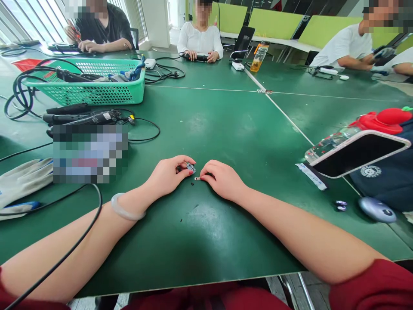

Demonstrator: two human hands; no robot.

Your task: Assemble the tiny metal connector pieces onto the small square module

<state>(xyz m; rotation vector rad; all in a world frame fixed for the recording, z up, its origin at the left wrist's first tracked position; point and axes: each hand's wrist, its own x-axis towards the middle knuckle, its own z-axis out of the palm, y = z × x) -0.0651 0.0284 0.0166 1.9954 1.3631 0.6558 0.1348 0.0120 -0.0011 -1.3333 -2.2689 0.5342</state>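
My left hand (171, 174) is closed, with thumb and fingers pinching a small grey metal part (191, 167) whose kind I cannot make out. Close to its right, my right hand (221, 178) pinches a tiny light-coloured piece (197, 178) between thumb and forefinger. The two small parts are near each other but appear apart. Just below them on the green table (206, 245) lies a tiny black bit (192, 184). Another dark speck (181, 220) rests nearer the table's front edge. My fingers hide part of both held pieces.
A green basket (106, 92) holding tools and gloves stands at back left. Black corded tools (93, 118), a blurred box (90, 155) and gloves (22, 181) lie left. A cable crosses my left forearm. At right are a phone (361, 153) and a mouse-like object (377, 209). Several people sit opposite.
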